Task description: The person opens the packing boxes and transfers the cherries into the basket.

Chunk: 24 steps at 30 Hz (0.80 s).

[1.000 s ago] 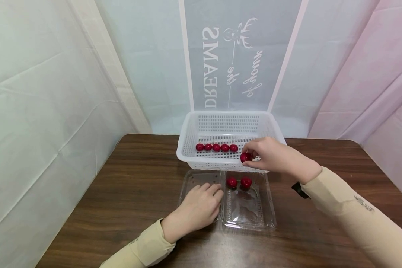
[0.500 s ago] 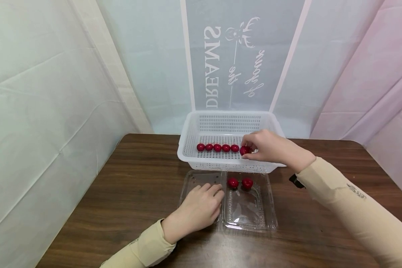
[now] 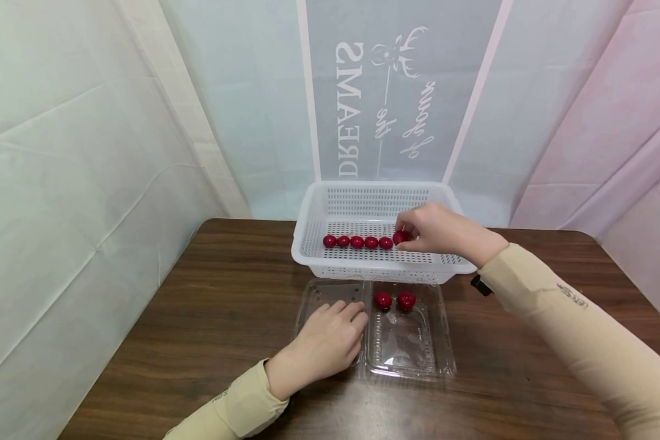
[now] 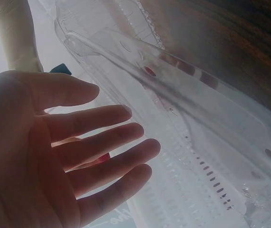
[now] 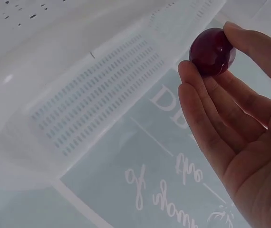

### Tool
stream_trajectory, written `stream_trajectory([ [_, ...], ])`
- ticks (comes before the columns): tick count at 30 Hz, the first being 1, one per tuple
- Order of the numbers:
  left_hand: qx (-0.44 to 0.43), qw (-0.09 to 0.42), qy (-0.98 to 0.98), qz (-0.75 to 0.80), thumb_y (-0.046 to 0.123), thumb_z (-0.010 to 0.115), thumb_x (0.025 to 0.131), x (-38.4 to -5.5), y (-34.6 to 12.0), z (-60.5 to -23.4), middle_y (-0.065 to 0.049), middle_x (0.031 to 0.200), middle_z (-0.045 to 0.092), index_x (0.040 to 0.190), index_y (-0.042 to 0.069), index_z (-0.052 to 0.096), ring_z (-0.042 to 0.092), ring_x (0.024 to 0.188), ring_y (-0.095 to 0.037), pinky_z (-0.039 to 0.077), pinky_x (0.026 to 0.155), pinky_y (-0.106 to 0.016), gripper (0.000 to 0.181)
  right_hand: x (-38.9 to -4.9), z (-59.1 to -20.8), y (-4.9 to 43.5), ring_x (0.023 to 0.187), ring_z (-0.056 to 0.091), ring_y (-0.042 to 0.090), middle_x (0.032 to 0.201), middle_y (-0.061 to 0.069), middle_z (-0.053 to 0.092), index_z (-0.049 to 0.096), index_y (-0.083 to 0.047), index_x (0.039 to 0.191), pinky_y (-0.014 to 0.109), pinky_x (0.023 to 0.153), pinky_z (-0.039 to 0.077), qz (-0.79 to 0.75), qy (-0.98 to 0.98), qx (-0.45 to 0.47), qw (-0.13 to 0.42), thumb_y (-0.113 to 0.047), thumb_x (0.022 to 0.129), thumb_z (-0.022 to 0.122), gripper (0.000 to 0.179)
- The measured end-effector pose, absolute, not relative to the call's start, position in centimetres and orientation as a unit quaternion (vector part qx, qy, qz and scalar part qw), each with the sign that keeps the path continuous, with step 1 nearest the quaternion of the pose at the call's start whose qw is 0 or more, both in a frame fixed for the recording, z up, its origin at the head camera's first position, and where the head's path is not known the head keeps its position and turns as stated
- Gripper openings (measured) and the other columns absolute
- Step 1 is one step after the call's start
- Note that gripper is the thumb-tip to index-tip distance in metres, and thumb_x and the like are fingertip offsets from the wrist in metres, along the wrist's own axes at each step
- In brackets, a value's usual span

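Note:
My right hand (image 3: 445, 231) pinches a shiny dark red cherry (image 3: 400, 238) between thumb and fingertips, inside the outline of the white slotted basket (image 3: 302, 260). In the right wrist view the same cherry (image 5: 212, 52) sits at the fingertips, with the basket wall behind. Several more cherries (image 3: 357, 242) form a straight row on the basket floor, left of the held one. My left hand (image 3: 330, 336), fingers relaxed, lies over the lid half of a clear plastic clamshell box (image 3: 445, 342). In the other half, two cherries (image 3: 382, 300) sit near its back edge.
The basket stands at the back of the brown wooden table (image 3: 220, 293), directly behind the clamshell. A pale printed curtain (image 3: 396, 122) hangs close behind it, and white cloth (image 3: 88, 153) walls the left side.
My right hand has carried its cherry back from over the basket's front rim to the right end of the row. The left hand has stayed in place.

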<state>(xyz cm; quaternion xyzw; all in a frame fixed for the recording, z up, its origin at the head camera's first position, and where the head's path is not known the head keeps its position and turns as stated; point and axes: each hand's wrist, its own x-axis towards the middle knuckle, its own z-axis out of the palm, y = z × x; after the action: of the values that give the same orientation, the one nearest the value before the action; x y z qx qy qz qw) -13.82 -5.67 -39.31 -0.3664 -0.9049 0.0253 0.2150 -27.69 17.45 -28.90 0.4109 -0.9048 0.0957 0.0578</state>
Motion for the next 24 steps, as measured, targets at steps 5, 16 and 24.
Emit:
stream_trajectory([
  [5,-0.366,0.215,-0.905,0.023,0.024,0.061,0.082,-13.9,-5.7,-39.3,-0.001,0.112,0.065,0.102,0.014,0.066,0.061,0.090,-0.018,0.047,0.063,-0.030,0.023,-28.5,-28.8,17.3,0.064,0.063,0.008,0.072,0.001,0.068,0.067,-0.006,0.084,0.028,0.063,0.052,0.095,-0.905,0.411,0.049,-0.016,0.075,0.075,0.015],
  [16,-0.367,0.218,-0.904,0.026,0.024,0.061,0.082,-13.8,-5.7,-39.2,-0.002,0.112,0.066,0.102,0.013,0.066,0.061,0.090,-0.018,0.048,0.063,-0.030,0.023,-30.4,-28.9,16.8,0.067,0.066,0.011,0.075,0.003,0.071,0.067,-0.005,0.085,0.029,0.065,0.054,0.104,-0.913,0.395,0.011,-0.013,0.077,0.073,0.012],
  [24,-0.367,0.215,-0.905,0.028,0.024,0.061,0.082,-13.8,-5.6,-39.3,-0.002,0.112,0.065,0.101,0.013,0.065,0.061,0.090,-0.017,0.047,0.063,-0.030,0.022,-31.9,-29.0,16.7,0.068,0.066,0.012,0.075,0.004,0.071,0.066,-0.006,0.084,0.031,0.067,0.054,0.086,-0.923,0.375,0.001,-0.017,0.076,0.073,0.015],
])
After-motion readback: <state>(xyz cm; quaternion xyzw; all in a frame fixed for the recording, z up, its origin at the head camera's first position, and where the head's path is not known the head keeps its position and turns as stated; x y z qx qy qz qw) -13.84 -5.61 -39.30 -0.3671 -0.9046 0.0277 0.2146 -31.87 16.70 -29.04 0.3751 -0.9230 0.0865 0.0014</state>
